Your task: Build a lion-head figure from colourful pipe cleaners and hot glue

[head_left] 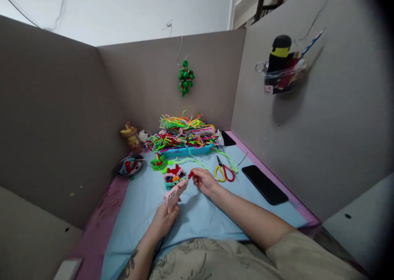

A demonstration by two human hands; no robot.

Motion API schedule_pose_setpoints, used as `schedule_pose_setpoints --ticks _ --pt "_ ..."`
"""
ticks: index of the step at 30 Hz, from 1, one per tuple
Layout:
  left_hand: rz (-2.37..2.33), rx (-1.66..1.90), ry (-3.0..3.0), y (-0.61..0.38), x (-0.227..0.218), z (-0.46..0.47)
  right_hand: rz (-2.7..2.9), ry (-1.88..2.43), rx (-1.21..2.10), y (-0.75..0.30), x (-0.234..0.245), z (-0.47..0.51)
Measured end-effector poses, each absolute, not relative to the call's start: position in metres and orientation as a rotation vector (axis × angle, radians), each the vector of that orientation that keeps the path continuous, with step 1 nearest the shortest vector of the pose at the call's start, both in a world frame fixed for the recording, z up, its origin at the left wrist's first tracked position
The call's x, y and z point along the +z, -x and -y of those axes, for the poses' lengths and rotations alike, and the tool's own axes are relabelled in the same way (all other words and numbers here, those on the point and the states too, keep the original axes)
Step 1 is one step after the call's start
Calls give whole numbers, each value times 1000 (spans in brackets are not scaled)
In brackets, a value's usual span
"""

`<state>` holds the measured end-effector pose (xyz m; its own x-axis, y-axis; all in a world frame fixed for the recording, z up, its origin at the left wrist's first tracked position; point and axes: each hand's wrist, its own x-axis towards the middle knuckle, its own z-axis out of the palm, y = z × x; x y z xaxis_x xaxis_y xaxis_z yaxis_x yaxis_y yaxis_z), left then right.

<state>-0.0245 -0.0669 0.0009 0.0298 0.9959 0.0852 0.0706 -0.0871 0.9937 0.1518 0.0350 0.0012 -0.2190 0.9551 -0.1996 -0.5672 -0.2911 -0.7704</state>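
My left hand (168, 218) is wrapped round the grip of a pink hot glue gun (172, 196), its nozzle pointing up and to the right. Between the fingertips of my right hand (203, 181) is a small red fuzzy piece (190, 175), close to the nozzle; whether they touch I cannot tell. Just beyond the glue gun lies a lion-like face (174, 174) of red, pink and teal pipe cleaners, partly covered by the gun. A green pipe-cleaner face (159, 162) sits farther back to the left.
Scissors (228, 173) with yellow and red handles and a black phone (264, 184) lie to the right. Behind stands a blue tray (191, 150) heaped with colourful pipe cleaners. A dark bowl (118, 169) and a yellow cup (131, 137) are at left. Grey partitions (172, 79) enclose the table.
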Motion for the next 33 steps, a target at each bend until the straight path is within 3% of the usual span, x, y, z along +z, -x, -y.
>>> schedule_pose_setpoints --ticks 21,28,30,33 --pt "-1186 1154 -1351 29 -1 65 835 854 1680 -150 1 -32" --pt "-1077 980 -1727 34 10 67 790 906 1532 -152 -7 -40" --pt "-1169 964 -1810 50 14 67 717 908 1526 -157 -7 -44" --pt "-1702 1136 -1744 94 22 70 662 886 1515 -164 -8 -49"
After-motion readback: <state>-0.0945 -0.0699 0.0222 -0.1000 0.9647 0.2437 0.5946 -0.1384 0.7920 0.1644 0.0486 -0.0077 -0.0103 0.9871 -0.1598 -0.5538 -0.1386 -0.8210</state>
